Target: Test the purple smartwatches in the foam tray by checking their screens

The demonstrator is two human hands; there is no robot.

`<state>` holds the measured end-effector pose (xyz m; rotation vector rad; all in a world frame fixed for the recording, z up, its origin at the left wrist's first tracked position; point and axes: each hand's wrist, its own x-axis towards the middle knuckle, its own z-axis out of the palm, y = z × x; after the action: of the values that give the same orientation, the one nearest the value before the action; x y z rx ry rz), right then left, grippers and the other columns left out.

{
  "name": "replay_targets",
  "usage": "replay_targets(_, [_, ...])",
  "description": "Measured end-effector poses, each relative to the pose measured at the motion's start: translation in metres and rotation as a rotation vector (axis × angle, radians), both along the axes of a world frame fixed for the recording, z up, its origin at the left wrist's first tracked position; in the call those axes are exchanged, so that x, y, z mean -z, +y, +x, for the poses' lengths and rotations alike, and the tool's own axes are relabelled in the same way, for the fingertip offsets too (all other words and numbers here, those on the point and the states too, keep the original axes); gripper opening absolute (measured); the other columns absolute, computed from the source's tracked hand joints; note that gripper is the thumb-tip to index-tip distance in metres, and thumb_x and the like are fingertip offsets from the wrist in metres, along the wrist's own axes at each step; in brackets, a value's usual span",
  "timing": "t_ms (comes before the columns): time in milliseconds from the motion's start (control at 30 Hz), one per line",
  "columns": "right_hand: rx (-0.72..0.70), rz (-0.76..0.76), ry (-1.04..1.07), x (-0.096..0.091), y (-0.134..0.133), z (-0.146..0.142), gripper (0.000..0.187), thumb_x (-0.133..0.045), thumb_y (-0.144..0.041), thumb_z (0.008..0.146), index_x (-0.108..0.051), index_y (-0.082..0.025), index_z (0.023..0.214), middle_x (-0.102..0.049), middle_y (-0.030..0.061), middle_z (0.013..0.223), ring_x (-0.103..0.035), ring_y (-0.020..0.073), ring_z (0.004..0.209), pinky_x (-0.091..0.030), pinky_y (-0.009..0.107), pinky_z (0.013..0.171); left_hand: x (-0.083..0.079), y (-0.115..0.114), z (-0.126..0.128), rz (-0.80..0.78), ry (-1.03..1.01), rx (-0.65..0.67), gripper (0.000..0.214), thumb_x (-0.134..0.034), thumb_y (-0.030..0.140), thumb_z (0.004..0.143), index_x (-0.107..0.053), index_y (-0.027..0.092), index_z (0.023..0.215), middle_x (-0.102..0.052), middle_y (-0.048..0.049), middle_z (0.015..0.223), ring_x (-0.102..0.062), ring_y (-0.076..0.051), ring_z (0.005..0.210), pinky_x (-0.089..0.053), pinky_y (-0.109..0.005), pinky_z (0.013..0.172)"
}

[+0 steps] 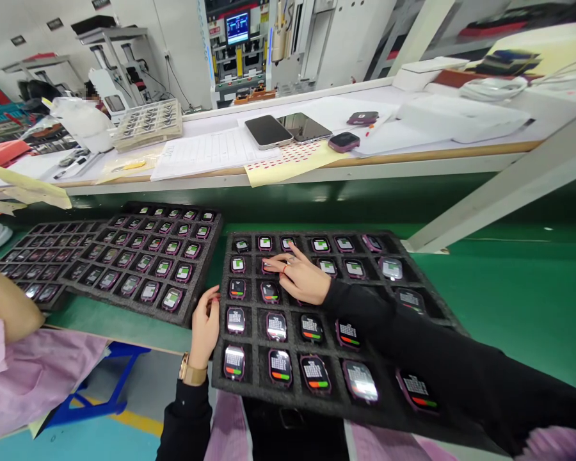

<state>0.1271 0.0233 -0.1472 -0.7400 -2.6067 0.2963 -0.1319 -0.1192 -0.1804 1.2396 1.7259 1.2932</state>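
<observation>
A black foam tray point(254, 384) lies in front of me, holding several purple-edged smartwatch bodies with lit screens, such as the watch point(276, 325). My left hand point(204, 326) grips the tray's left edge, thumb on top and fingers curled under it. My right hand point(300, 276) reaches across the tray with fingers stretched flat, fingertips resting on a watch point(267, 265) in the second row. It holds nothing.
A second foam tray point(199, 282) of watches lies to the left, a third point(38, 256) beyond it. Another person's arm point(7, 301) in a pink sleeve is at the left. The white bench point(413, 137) behind carries two phones point(267, 131), papers and loose watches.
</observation>
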Motion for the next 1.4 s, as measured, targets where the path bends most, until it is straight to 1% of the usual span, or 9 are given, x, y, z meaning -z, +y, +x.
replay_targets(133, [0.002,0.000,-0.016,-0.002,-0.001,0.000,0.053,-0.040,-0.013,0.089,-0.057,-0.009,0.139,-0.070,0.0159,0.117,-0.059,0.0294,0.120,-0.013,0.069,0.121,-0.001,0.000,0.000,0.004,0.004,0.002,0.033,-0.048,0.033,0.098,-0.063,0.020,0.125,-0.070,-0.0096,0.121,-0.066,-0.020,0.111,-0.051,-0.035,0.100])
replay_targets(300, [0.036,0.017,-0.010,-0.004,0.003,0.001,0.052,-0.039,-0.014,0.091,-0.057,-0.010,0.140,-0.069,0.0165,0.119,-0.059,0.0289,0.121,-0.015,0.068,0.121,0.000,0.001,0.000,0.007,0.000,0.006,0.033,-0.047,0.033,0.098,-0.064,0.020,0.124,-0.070,-0.0097,0.121,-0.066,-0.020,0.111,-0.051,-0.036,0.100])
replay_targets(533, [0.033,0.009,-0.013,0.001,0.001,-0.003,0.053,-0.042,-0.016,0.089,-0.056,-0.011,0.140,-0.069,0.0161,0.119,-0.059,0.0296,0.121,-0.015,0.069,0.120,0.000,0.000,0.000,0.005,0.005,0.000,0.032,-0.048,0.032,0.098,-0.065,0.019,0.123,-0.070,-0.0101,0.121,-0.066,-0.021,0.111,-0.052,-0.036,0.100])
replay_targets(667, [0.027,0.000,-0.004,-0.001,0.002,-0.003,0.053,-0.042,-0.015,0.087,-0.057,-0.009,0.137,-0.069,0.0166,0.118,-0.059,0.0305,0.121,-0.016,0.069,0.120,-0.001,0.000,0.000,0.002,0.003,0.003,0.032,-0.048,0.032,0.098,-0.065,0.020,0.122,-0.070,-0.0097,0.122,-0.066,-0.021,0.112,-0.052,-0.035,0.100])
replay_targets(833, [0.017,-0.016,0.030,-0.008,0.004,-0.010,0.056,-0.042,-0.010,0.085,-0.055,-0.014,0.140,-0.072,0.0102,0.117,-0.058,0.0284,0.122,-0.014,0.066,0.123,0.000,0.000,0.000,0.001,0.006,-0.006,0.032,-0.049,0.033,0.098,-0.066,0.020,0.121,-0.070,-0.0100,0.123,-0.066,-0.021,0.113,-0.052,-0.036,0.099])
replay_targets(967, [-0.033,-0.034,0.025,-0.009,0.002,-0.028,0.063,-0.044,-0.009,0.082,-0.051,-0.016,0.144,-0.073,0.0077,0.115,-0.057,0.0277,0.122,-0.012,0.065,0.123,-0.001,0.001,0.000,0.003,0.014,-0.014,0.031,-0.049,0.033,0.097,-0.067,0.019,0.118,-0.071,-0.0103,0.121,-0.067,-0.022,0.112,-0.053,-0.036,0.099])
replay_targets(1067, [-0.069,-0.040,0.007,-0.008,0.001,-0.045,0.064,-0.044,-0.009,0.082,-0.049,-0.014,0.145,-0.071,0.0106,0.121,-0.056,0.0269,0.125,-0.013,0.065,0.123,-0.001,0.001,0.000,0.005,0.023,-0.019,0.031,-0.049,0.032,0.097,-0.068,0.019,0.117,-0.071,-0.0105,0.120,-0.067,-0.022,0.111,-0.052,-0.037,0.100])
replay_targets(1233, [-0.087,-0.035,-0.038,-0.010,0.001,-0.069,0.059,-0.041,-0.010,0.087,-0.048,-0.006,0.145,-0.065,0.0188,0.128,-0.053,0.0275,0.130,-0.011,0.064,0.123,0.000,0.001,0.000,0.012,0.037,-0.015,0.031,-0.048,0.034,0.097,-0.068,0.019,0.116,-0.071,-0.0106,0.120,-0.067,-0.022,0.112,-0.052,-0.037,0.100])
replay_targets(1400, [-0.091,-0.042,-0.087,-0.012,0.000,-0.076,0.059,-0.041,-0.012,0.088,-0.045,-0.002,0.146,-0.068,0.0213,0.122,-0.049,0.0326,0.134,-0.010,0.072,0.118,0.001,0.001,-0.001,0.015,0.040,-0.020,0.031,-0.049,0.035,0.097,-0.069,0.019,0.115,-0.072,-0.0105,0.119,-0.067,-0.022,0.111,-0.052,-0.037,0.100])
